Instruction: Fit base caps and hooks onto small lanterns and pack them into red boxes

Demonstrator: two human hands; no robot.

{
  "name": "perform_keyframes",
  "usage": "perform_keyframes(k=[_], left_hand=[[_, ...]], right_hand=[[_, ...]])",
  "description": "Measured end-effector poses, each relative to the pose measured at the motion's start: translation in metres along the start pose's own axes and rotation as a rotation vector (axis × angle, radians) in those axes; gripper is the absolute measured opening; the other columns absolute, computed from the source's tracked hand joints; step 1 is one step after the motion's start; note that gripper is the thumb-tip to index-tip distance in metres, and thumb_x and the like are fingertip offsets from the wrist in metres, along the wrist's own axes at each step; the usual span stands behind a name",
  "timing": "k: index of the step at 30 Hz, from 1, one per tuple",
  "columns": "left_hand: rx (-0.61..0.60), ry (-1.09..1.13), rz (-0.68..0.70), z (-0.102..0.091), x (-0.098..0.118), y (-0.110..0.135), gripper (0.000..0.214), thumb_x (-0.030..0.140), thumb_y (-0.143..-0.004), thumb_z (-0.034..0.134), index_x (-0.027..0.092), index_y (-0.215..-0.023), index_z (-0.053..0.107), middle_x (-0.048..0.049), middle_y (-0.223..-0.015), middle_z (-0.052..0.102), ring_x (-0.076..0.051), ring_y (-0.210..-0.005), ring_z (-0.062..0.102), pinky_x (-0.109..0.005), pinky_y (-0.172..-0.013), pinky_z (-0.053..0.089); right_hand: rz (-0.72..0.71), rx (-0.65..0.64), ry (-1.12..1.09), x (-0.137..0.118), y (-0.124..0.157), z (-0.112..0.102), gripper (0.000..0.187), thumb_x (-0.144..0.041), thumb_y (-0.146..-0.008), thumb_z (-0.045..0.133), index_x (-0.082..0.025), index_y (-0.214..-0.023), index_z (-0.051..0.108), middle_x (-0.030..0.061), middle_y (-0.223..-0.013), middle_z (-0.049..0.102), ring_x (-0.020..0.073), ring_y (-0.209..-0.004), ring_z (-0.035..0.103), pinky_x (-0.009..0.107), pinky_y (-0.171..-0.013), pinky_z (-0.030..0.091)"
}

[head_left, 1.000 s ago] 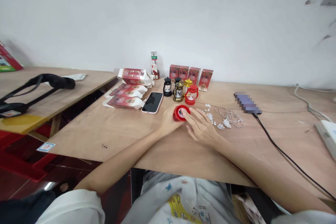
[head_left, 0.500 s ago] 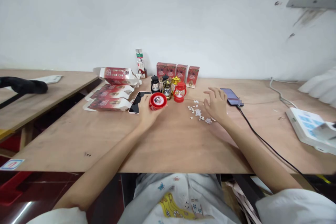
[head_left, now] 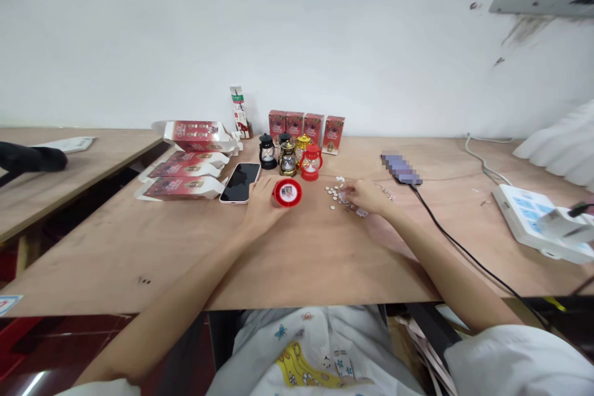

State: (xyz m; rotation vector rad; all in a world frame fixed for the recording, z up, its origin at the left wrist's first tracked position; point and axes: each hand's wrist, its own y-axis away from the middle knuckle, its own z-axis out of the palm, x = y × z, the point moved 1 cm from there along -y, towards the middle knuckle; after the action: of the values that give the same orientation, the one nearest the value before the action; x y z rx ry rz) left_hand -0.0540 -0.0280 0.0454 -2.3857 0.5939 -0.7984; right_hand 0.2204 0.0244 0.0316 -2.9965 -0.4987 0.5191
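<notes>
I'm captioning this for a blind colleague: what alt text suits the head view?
The left hand holds a round red piece; the right hand is at small white bits on a table. Behind stand lanterns and red boxes.

Nearer the person than the standing red lantern (head_left: pixel 310 164), bare tabletop (head_left: pixel 301 260) leaves passage between the forearms. Front-left of the lantern, the left hand (head_left: pixel 260 201) and its round red piece (head_left: pixel 288 192) obstruct; leftward, other lanterns (head_left: pixel 288 159) and a phone (head_left: pixel 240 183); behind, upright boxes (head_left: pixel 314 128). Rightward, a gap opens beyond the right hand (head_left: pixel 367 196) and white bits (head_left: pixel 335 198).
</notes>
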Motion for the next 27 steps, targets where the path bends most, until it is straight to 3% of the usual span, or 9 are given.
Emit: perform_keyframes(k=[4,7,11,15,18,20,23,27], left_hand=[[-0.014,0.007,0.034,0.001,0.001,0.0,0.032,0.031,-0.075,0.066,0.021,-0.104,0.056,-0.0051,-0.107,0.065,-0.026,-0.105,0.057,-0.039,-0.086,0.039],[-0.024,0.011,0.051,0.003,0.0,0.001,0.032,0.031,-0.075,0.065,0.021,-0.104,0.055,-0.0051,-0.107,0.065,-0.025,-0.104,0.058,-0.038,-0.085,0.039],[-0.039,-0.002,0.055,0.006,-0.003,0.002,0.037,0.03,-0.075,0.065,0.021,-0.108,0.054,-0.0049,-0.109,0.065,-0.025,-0.106,0.057,-0.038,-0.088,0.039],[-0.092,0.002,0.082,0.007,-0.002,0.003,0.038,0.034,-0.076,0.063,0.021,-0.111,0.053,-0.006,-0.112,0.064,-0.025,-0.108,0.057,-0.038,-0.091,0.039],[-0.144,-0.018,0.109,0.009,0.0,0.005,0.039,0.035,-0.076,0.063,0.021,-0.111,0.054,-0.0072,-0.112,0.064,-0.025,-0.106,0.058,-0.037,-0.09,0.039],[-0.162,-0.036,0.115,0.009,0.003,0.005,0.039,0.034,-0.076,0.064,0.021,-0.111,0.053,-0.0074,-0.113,0.065,-0.025,-0.107,0.058,-0.037,-0.089,0.038],[-0.161,-0.055,0.128,0.009,0.005,0.006,0.04,0.034,-0.076,0.065,0.02,-0.112,0.053,-0.0075,-0.114,0.064,-0.025,-0.108,0.057,-0.036,-0.089,0.036],[-0.142,-0.105,0.135,0.009,0.004,0.007,0.039,0.035,-0.076,0.064,0.02,-0.111,0.054,-0.0076,-0.11,0.065,-0.025,-0.104,0.058,-0.036,-0.088,0.036]], right_hand=[[0.015,0.009,-0.218,0.007,-0.003,0.005,0.025,-0.018,-0.078,0.059,-0.014,-0.101,0.068,0.0064,-0.084,0.072,0.0159,-0.071,0.065,0.023,-0.064,0.044],[0.008,0.012,-0.285,0.007,-0.003,0.003,0.017,-0.019,-0.079,0.056,-0.014,-0.088,0.069,0.0047,-0.078,0.071,0.0148,-0.068,0.063,0.023,-0.063,0.043],[0.025,0.125,-0.399,0.001,-0.001,-0.001,0.015,-0.026,-0.079,0.057,-0.014,-0.075,0.066,0.0051,-0.075,0.07,0.0161,-0.07,0.062,0.027,-0.067,0.044],[0.04,0.238,-0.841,-0.015,0.002,0.0,0.03,-0.045,-0.072,0.066,-0.015,-0.075,0.064,0.0049,-0.074,0.068,0.0155,-0.069,0.062,0.029,-0.068,0.049],[0.014,0.174,-1.176,-0.035,0.006,0.005,0.041,-0.052,-0.063,0.074,-0.017,-0.081,0.065,0.0043,-0.078,0.069,0.0139,-0.067,0.063,0.03,-0.067,0.053],[0.017,0.114,-1.286,-0.047,0.011,0.009,0.044,-0.05,-0.059,0.078,-0.017,-0.085,0.066,0.0038,-0.08,0.069,0.0135,-0.067,0.064,0.031,-0.068,0.054],[0.0,0.099,-1.313,-0.057,0.014,0.015,0.043,-0.047,-0.058,0.08,-0.018,-0.087,0.067,0.0041,-0.082,0.07,0.0136,-0.07,0.065,0.032,-0.073,0.055],[-0.019,0.112,-1.183,-0.054,0.012,0.025,0.039,-0.044,-0.06,0.078,-0.016,-0.085,0.067,0.0049,-0.081,0.071,0.0139,-0.069,0.065,0.031,-0.07,0.054]])
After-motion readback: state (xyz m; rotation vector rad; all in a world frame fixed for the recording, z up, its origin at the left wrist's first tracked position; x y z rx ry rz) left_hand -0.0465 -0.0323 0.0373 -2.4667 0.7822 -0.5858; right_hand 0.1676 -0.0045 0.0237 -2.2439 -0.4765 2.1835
